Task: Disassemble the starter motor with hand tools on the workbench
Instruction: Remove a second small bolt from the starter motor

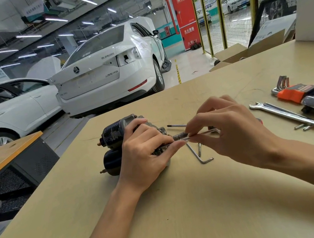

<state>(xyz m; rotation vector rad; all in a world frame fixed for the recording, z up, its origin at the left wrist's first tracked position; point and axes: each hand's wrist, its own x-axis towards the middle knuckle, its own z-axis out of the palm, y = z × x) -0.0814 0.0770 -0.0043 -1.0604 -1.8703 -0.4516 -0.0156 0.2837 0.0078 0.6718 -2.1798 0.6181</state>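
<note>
Tan surface (183,205): left hand (147,156) grips the motor (114,132); right hand (231,129), at three o'clock, pinches a hex key (203,132) that may slip, rounding the bolt.

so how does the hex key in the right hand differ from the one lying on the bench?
The held hex key is pinched by the right hand, roughly level, its tip at the starter motor. The loose hex key lies flat on the workbench, untouched. Both are silvery, L-shaped.
</note>
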